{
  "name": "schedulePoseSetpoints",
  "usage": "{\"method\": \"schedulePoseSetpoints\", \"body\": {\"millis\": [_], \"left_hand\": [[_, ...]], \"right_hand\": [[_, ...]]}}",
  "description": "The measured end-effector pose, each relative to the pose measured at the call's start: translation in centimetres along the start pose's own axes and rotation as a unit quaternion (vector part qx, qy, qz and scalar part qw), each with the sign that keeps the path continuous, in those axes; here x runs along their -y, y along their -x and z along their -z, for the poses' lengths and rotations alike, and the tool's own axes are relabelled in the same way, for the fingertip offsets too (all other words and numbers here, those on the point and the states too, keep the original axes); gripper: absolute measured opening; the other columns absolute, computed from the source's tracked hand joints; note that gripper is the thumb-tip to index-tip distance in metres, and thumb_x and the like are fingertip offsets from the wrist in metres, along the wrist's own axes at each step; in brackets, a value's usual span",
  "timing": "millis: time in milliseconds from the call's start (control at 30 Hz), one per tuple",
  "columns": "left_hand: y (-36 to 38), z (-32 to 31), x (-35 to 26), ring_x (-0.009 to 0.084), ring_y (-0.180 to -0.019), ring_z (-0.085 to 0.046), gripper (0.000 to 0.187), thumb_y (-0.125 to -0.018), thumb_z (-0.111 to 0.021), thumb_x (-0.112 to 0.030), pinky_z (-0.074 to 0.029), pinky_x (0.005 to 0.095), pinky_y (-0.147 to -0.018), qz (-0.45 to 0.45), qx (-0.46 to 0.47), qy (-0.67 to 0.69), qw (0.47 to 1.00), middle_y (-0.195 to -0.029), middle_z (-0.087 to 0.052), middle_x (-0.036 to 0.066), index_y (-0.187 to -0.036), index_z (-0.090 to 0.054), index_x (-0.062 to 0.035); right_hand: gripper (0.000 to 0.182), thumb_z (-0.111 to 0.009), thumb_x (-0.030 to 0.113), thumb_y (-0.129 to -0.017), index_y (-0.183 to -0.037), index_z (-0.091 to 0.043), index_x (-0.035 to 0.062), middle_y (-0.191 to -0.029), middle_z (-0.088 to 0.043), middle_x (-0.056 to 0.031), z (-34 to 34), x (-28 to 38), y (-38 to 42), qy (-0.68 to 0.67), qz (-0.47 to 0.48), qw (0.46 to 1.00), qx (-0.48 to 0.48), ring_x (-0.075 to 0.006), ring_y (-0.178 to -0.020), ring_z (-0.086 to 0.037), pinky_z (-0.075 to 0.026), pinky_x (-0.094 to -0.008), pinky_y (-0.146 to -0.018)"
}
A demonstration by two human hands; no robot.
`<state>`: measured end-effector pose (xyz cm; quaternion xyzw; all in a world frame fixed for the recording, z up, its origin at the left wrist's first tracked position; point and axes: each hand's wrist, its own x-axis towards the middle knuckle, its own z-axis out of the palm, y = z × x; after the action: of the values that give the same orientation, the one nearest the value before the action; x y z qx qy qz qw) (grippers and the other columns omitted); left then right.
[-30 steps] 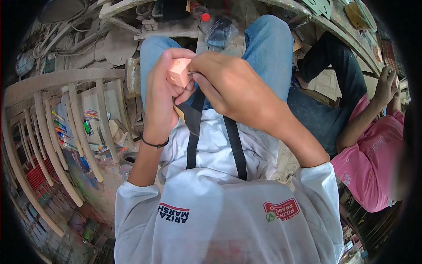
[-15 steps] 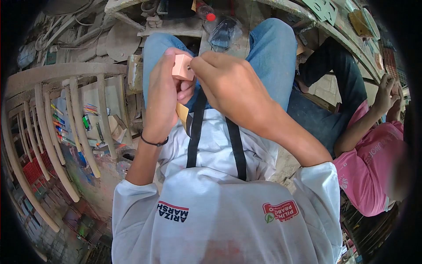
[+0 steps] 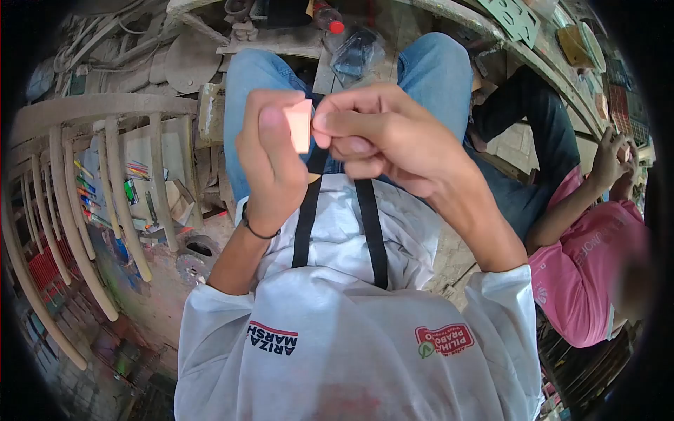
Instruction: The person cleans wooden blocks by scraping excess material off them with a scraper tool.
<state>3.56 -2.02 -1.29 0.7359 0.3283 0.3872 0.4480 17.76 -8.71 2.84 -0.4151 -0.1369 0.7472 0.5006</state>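
Observation:
My left hand [image 3: 270,151] grips a small pale pink block [image 3: 300,126] above my lap, its thumb pressed along the block's near face. A little yellowish scrap [image 3: 314,178], possibly sandpaper, sticks out by the heel of this hand; most of it is hidden. My right hand [image 3: 400,137] is closed in a pinch just right of the block. Thumb and forefinger meet close to the block's right side, and whatever they hold is too small or blurred to make out.
A slatted wooden piece [image 3: 105,112] and scattered pens [image 3: 86,186] are at left. Ahead lie a red-capped bottle [image 3: 330,17] and a plastic bag [image 3: 357,55] beneath a bench. At right sits another person in a pink shirt [image 3: 579,274], hands raised.
The block has turned, so the face with a dark hole no longer shows. Both hands have rotated and come slightly lower, with the right fingers now apart from the block.

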Motion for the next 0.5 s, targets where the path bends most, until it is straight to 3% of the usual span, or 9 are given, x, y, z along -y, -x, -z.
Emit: {"method": "schedulePoseSetpoints", "body": {"millis": [67,167,200,233,267,333,367,433,500], "left_hand": [[0.8,0.7,-0.3,0.0119,-0.070,-0.050,0.050,-0.099,-0.024,-0.042,-0.041,0.0249,-0.062,-0.058,0.011,0.008,0.998,-0.081,-0.053,0.007,-0.099,-0.055,-0.0019],[0.0,1.0,-0.1,0.0106,-0.067,-0.049,0.049,-0.099,-0.024,-0.040,-0.039,0.0232,-0.058,-0.070,0.068,0.006,0.995,-0.081,-0.054,0.007,-0.099,-0.054,-0.0019],[-0.5,1.1,-0.1,0.0100,-0.055,-0.048,0.030,-0.095,-0.034,-0.024,-0.038,0.0230,-0.050,-0.018,0.088,0.097,0.991,-0.079,-0.059,0.009,-0.101,-0.053,-0.0008],[-0.6,1.2,0.0,0.0100,-0.055,-0.048,0.030,-0.095,-0.034,-0.024,-0.038,0.0230,-0.050,-0.018,0.089,0.097,0.991,-0.079,-0.059,0.009,-0.101,-0.053,-0.0008],[-0.7,1.2,0.1,0.0078,-0.052,-0.045,0.030,-0.093,-0.035,-0.024,-0.034,0.0212,-0.047,0.085,0.105,0.202,0.970,-0.081,-0.059,0.010,-0.103,-0.051,-0.0006],[-0.9,0.8,-0.1,0.0039,-0.045,-0.035,0.032,-0.086,-0.038,-0.024,-0.023,0.0179,-0.040,0.221,0.099,0.361,0.900,-0.080,-0.058,0.010,-0.105,-0.049,-0.0003],[-1.0,0.8,0.1,0.0039,-0.045,-0.035,0.032,-0.086,-0.038,-0.024,-0.023,0.0179,-0.040,0.220,0.098,0.364,0.900,-0.080,-0.058,0.010,-0.105,-0.049,-0.0003],[-1.2,1.1,0.8,0.0054,-0.044,-0.035,0.028,-0.089,-0.037,-0.023,-0.024,0.0187,-0.039,0.271,0.119,0.489,0.820,-0.077,-0.056,0.008,-0.101,-0.049,-0.0010],[-1.2,1.0,0.2,0.0055,-0.044,-0.034,0.027,-0.090,-0.035,-0.023,-0.024,0.0190,-0.038,0.276,0.111,0.481,0.825,-0.075,-0.055,0.008,-0.099,-0.049,-0.0014]], "right_hand": [[0.017,-0.056,0.009,-0.086,-0.074,-0.056,-0.0016,-0.056,-0.035,0.0060,-0.6,-0.1,0.9,-0.045,-0.020,0.999,0.009,-0.0028,-0.048,-0.027,-0.023,-0.0191,-0.042],[0.019,-0.056,0.012,-0.089,-0.077,-0.056,-0.0016,-0.055,-0.032,0.0065,-0.3,-0.6,0.9,-0.099,-0.046,0.994,0.031,-0.0023,-0.048,-0.025,-0.020,-0.0197,-0.042],[0.019,-0.055,0.012,-0.090,-0.076,-0.056,-0.0012,-0.055,-0.033,0.0063,-0.4,-0.8,0.8,0.001,0.009,1.000,-0.006,-0.0026,-0.048,-0.026,-0.021,-0.0202,-0.043],[0.019,-0.055,0.013,-0.090,-0.076,-0.056,-0.0009,-0.055,-0.034,0.0060,-0.5,-1.1,0.8,0.098,0.066,0.992,-0.045,-0.0029,-0.048,-0.026,-0.022,-0.0207,-0.043],[0.019,-0.054,0.013,-0.090,-0.078,-0.057,-0.0010,-0.057,-0.038,0.0048,-0.5,-1.4,0.7,0.252,0.136,0.952,-0.105,-0.0032,-0.050,-0.030,-0.024,-0.0217,-0.044],[0.018,-0.054,0.012,-0.090,-0.080,-0.058,-0.0014,-0.058,-0.040,0.0046,-0.9,-1.3,1.0,0.316,0.193,0.918,-0.141,-0.0031,-0.051,-0.032,-0.025,-0.0217,-0.045],[0.016,-0.054,0.012,-0.090,-0.082,-0.058,-0.0018,-0.059,-0.042,0.0043,-1.0,-1.2,1.0,0.380,0.248,0.875,-0.170,-0.0030,-0.052,-0.033,-0.026,-0.0218,-0.046],[0.015,-0.055,0.011,-0.089,-0.083,-0.059,-0.0020,-0.059,-0.043,0.0041,-0.6,-1.2,1.0,0.393,0.264,0.866,-0.162,-0.0033,-0.054,-0.034,-0.027,-0.0219,-0.047],[0.014,-0.055,0.010,-0.089,-0.085,-0.059,-0.0023,-0.060,-0.045,0.0040,-0.4,-1.4,0.9,0.400,0.279,0.859,-0.152,-0.0035,-0.055,-0.035,-0.028,-0.0219,-0.048]]}}
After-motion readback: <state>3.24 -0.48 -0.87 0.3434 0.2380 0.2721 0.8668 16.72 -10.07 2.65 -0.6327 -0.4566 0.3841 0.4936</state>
